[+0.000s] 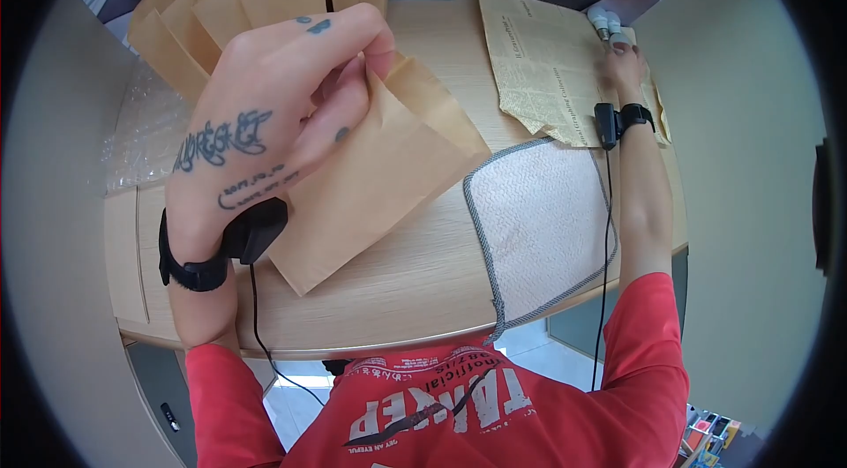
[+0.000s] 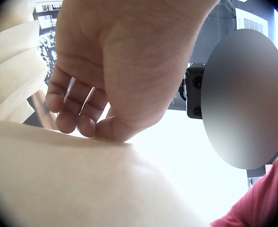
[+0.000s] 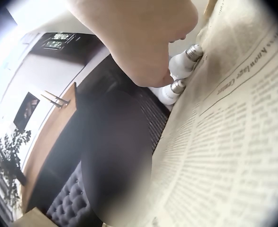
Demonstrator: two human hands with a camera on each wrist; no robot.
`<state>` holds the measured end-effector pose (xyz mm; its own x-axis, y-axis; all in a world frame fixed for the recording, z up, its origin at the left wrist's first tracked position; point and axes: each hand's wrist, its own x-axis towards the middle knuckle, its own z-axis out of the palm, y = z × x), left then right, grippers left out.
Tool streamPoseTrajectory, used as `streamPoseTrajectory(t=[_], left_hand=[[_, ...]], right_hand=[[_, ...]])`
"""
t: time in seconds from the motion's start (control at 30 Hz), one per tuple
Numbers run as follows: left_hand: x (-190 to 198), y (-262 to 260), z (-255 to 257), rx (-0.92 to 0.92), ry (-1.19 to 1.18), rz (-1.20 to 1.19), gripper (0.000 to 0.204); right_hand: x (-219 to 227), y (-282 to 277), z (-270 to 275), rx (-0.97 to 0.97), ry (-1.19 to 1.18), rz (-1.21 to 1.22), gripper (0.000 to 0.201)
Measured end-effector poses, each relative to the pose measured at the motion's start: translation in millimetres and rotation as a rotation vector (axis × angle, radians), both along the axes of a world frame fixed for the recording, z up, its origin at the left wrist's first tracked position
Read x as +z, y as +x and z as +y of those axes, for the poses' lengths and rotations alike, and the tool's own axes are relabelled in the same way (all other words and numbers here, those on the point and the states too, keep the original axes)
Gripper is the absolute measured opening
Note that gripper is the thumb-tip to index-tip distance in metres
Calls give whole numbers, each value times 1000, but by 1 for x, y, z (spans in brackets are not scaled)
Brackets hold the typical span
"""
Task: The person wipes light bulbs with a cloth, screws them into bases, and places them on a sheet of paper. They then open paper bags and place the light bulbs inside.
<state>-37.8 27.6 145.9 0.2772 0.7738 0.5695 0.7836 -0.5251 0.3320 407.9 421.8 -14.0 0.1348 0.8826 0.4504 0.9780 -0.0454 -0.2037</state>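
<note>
My left hand (image 1: 287, 102) pinches the upper edge of a flat brown paper bag (image 1: 379, 177), thumb against fingers. The bag hangs tilted over the table, and in the left wrist view the thumb and fingertips press at its edge. At the back right, my right hand (image 1: 626, 71) has its fingers curled round a white light bulb (image 1: 620, 40). In the right wrist view that light bulb (image 3: 180, 65) shows between thumb and fingers, its metal screw base outward. Two more white bulbs (image 1: 599, 20) lie just beyond, partly overlapping.
Printed newspaper-style wrapping paper (image 1: 538, 62) lies beneath the right forearm. A white cloth with grey edging (image 1: 538, 230) lies at the table's front. Several brown paper bags (image 1: 256, 5) stand at the back left, near bubble wrap (image 1: 146, 133). Cables trail from both wrist cameras.
</note>
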Motion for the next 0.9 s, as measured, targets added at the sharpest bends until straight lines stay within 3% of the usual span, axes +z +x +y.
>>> streamPoseTrajectory(t=[0.13, 0.33, 0.73, 0.9], left_hand=[[-1, 1, 0, 13, -21, 15, 19], [0, 1, 1, 18, -36, 10, 18], [-2, -1, 0, -16, 15, 7, 17], [-2, -2, 0, -18, 12, 0, 15]], right_hand=[[-14, 17, 11, -98, -215, -21, 47], [-25, 34, 30, -67, -345, 17, 51], [-6, 15, 0, -84, -316, 26, 49], [-9, 28, 8, -6, -276, 33, 49]])
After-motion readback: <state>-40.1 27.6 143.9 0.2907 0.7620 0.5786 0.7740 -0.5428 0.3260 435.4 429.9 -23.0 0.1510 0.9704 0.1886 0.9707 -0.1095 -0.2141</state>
